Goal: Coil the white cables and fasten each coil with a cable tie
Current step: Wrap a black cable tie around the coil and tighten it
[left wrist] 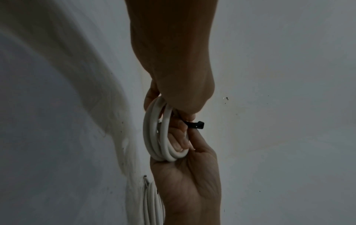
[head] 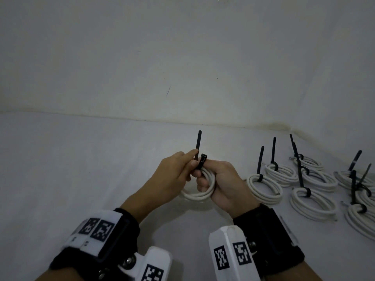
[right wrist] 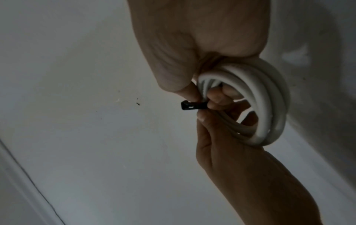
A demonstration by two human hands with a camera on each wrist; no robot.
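Note:
A white cable coil (head: pixel 199 194) hangs just above the white surface, between both hands. My right hand (head: pixel 204 180) grips its upper right side, fingers curled through the loop. A black cable tie (head: pixel 198 144) is wrapped round the coil's top; its tail points up and its head (head: pixel 203 158) sits by my right thumb. My left hand (head: pixel 193 161) pinches the tail just below the head. The left wrist view shows the coil (left wrist: pixel 154 137) and the tie head (left wrist: pixel 196 125) between the hands. In the right wrist view the coil (right wrist: pixel 269 99) and the tie head (right wrist: pixel 191 105) appear too.
Several tied white coils (head: pixel 263 188) lie on the surface to the right, each with a black tie tail (head: pixel 260 159) sticking up. A pale wall (head: pixel 182 57) rises just behind the surface. Part of another coil (left wrist: pixel 152 202) shows low in the left wrist view.

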